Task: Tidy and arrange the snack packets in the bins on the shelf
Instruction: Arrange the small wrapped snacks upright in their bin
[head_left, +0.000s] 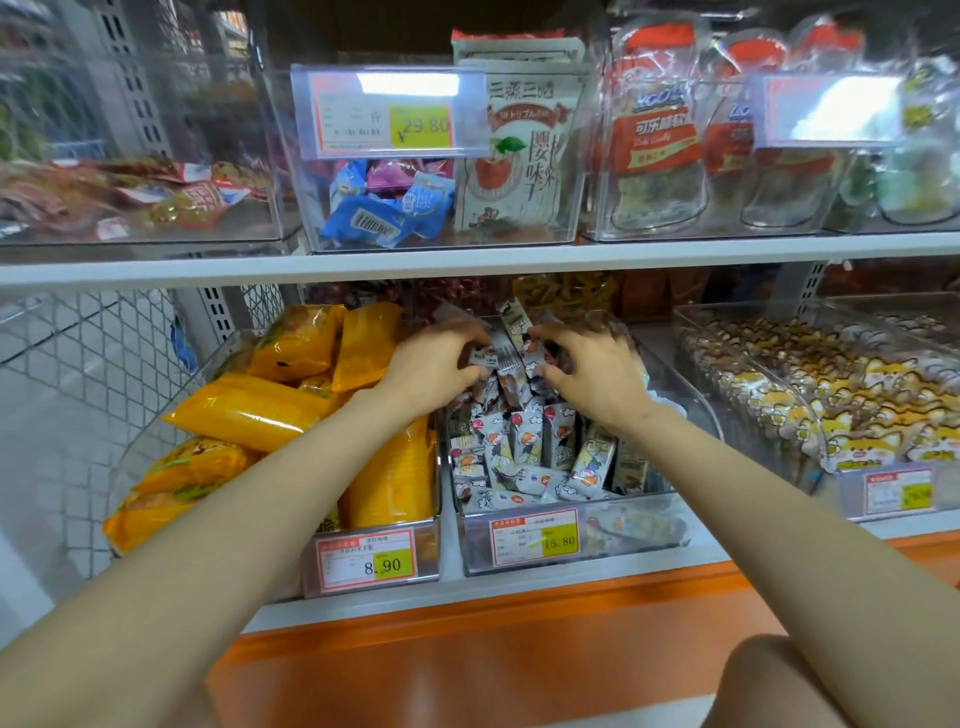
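Both hands were in the middle clear bin on the lower shelf. Left hand had fingers curled, clamped on a bunch of small grey-white packets from the left side. Right hand had fingers curled too, gripping the same bunch from the right. The bunch was raised at the back of the bin, above the other grey-white packets, which stood and lay loosely in it. Price tag on the bin front read 15.80. The bin just beside it on the left held yellow packets, piled unevenly. The bin on the right held fox-print packets. The upper shelf had clear bins with blue sweets and a tall white pouch.
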